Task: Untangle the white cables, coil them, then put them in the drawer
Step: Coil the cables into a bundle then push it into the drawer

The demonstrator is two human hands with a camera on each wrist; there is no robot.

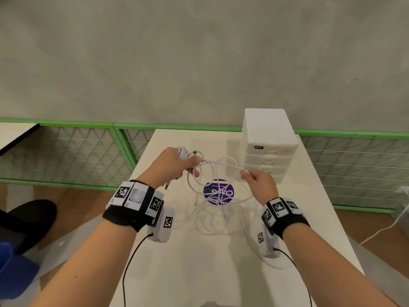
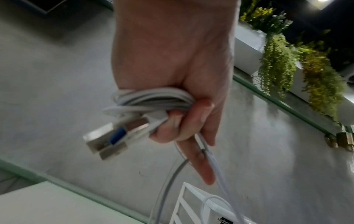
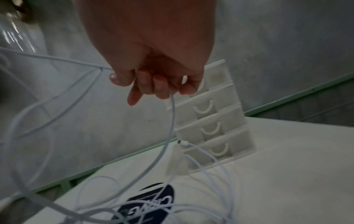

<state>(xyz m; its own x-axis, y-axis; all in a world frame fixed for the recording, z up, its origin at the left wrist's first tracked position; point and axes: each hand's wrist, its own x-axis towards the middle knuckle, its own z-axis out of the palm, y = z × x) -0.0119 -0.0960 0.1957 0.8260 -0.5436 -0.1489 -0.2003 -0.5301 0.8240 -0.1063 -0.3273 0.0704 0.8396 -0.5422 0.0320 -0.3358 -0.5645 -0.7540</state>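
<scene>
Cables mostly lie in a loose snarl on the table, over the purple sticker; our left hand clenches a small coil with two plugs poking out, and our right hand pinches one strand leading from it. We judge the coiling half done; we should keep the strand lightly taut, feed it loop by loop onto the coil, and lift it clear of crossings rather than tug; the drawers stand closed nearby.
</scene>
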